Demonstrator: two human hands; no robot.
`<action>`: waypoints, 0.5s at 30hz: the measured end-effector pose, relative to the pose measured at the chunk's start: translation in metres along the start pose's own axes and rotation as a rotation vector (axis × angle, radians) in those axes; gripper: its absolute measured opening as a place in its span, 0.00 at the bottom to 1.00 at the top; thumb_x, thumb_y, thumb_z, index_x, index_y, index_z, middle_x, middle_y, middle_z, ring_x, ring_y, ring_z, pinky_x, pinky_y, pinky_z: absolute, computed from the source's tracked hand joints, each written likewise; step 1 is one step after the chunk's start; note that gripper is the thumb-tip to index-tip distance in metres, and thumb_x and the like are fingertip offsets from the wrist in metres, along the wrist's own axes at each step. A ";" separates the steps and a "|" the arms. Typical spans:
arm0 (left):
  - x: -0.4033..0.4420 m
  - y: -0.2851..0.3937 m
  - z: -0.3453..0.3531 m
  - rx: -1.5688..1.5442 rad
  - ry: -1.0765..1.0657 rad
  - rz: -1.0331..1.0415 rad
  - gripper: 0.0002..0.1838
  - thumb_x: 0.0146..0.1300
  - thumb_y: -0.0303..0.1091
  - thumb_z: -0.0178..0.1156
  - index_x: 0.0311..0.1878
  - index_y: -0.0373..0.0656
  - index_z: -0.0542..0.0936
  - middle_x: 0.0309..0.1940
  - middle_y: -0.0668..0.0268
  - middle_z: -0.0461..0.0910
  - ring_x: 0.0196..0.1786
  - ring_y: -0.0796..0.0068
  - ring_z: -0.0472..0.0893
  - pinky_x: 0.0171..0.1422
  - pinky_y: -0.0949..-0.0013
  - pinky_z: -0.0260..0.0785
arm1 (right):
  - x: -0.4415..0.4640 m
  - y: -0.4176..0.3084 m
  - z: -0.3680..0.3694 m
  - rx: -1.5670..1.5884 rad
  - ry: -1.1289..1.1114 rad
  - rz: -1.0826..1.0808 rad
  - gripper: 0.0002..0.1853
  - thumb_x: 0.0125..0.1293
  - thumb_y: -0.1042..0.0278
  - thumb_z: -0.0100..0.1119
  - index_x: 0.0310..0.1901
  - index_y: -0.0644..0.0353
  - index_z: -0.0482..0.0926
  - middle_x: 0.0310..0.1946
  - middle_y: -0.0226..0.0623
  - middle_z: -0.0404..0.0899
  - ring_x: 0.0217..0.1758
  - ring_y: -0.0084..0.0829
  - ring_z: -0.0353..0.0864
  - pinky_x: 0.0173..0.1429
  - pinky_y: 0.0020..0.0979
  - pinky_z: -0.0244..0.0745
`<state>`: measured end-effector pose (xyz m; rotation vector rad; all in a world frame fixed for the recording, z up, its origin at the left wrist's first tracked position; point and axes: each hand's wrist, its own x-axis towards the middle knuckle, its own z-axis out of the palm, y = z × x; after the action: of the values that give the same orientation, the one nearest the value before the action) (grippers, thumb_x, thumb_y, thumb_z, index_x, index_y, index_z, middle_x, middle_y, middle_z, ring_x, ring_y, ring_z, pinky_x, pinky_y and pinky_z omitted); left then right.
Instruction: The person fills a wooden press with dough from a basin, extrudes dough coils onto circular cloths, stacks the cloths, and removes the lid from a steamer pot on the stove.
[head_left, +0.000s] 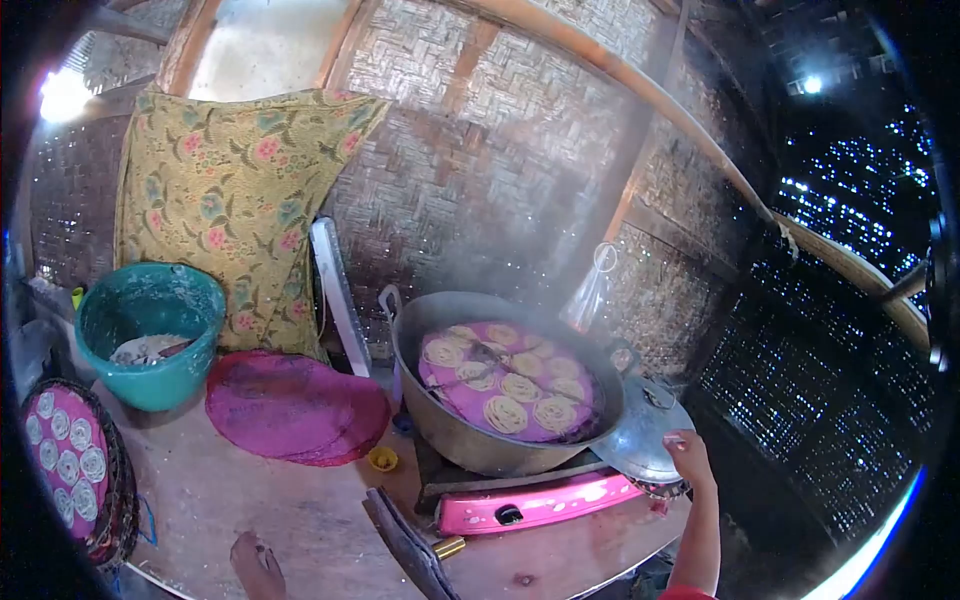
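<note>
My left hand [258, 567] is low over the front of the table, fingers curled in and nothing visible in them. My right hand [688, 455] is at the right edge of a round metal lid [640, 430]. Its fingers are drawn together, with no object showing between them; whether they touch the lid I cannot tell. Left of the lid, a large metal pot [470, 445] sits on a pink gas stove [545, 507]. Several coiled noodle cakes [505, 414] lie inside the pot on a pink perforated sheet [450, 390]. Steam rises above them.
A pink round sheet [300, 405] lies beside a teal bucket [150, 375] holding white dough or flour. At far left, a tray [120, 510] bears several pale coils. A dark wooden tool [410, 545] with a brass-coloured end and a yellow cup [382, 458] are near the stove.
</note>
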<state>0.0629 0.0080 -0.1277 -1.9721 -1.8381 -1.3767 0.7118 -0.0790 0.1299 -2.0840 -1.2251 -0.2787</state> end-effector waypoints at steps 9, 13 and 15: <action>0.008 0.003 -0.005 -0.180 -0.146 -0.226 0.17 0.60 0.31 0.60 0.51 0.34 0.74 0.48 0.49 0.76 0.49 0.52 0.75 0.57 0.57 0.67 | -0.013 -0.038 -0.010 -0.056 -0.058 -0.057 0.12 0.57 0.69 0.63 0.42 0.62 0.82 0.45 0.46 0.77 0.45 0.40 0.80 0.49 0.33 0.75; 0.015 0.007 -0.009 -0.175 -0.120 -0.208 0.16 0.60 0.30 0.61 0.49 0.34 0.75 0.47 0.50 0.76 0.49 0.53 0.75 0.56 0.58 0.67 | -0.003 -0.055 -0.019 -0.055 -0.011 -0.088 0.12 0.57 0.69 0.63 0.42 0.62 0.82 0.43 0.46 0.78 0.45 0.39 0.80 0.48 0.33 0.75; 0.019 0.009 -0.013 -0.176 -0.117 -0.186 0.16 0.59 0.30 0.61 0.49 0.34 0.75 0.47 0.50 0.76 0.48 0.53 0.75 0.56 0.59 0.67 | 0.001 -0.082 -0.024 -0.035 0.025 -0.079 0.11 0.57 0.69 0.63 0.41 0.62 0.82 0.41 0.46 0.79 0.45 0.39 0.80 0.47 0.33 0.74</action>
<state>0.0615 0.0114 -0.1037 -2.0476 -2.0641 -1.5549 0.6477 -0.0686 0.1853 -2.0581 -1.2983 -0.3635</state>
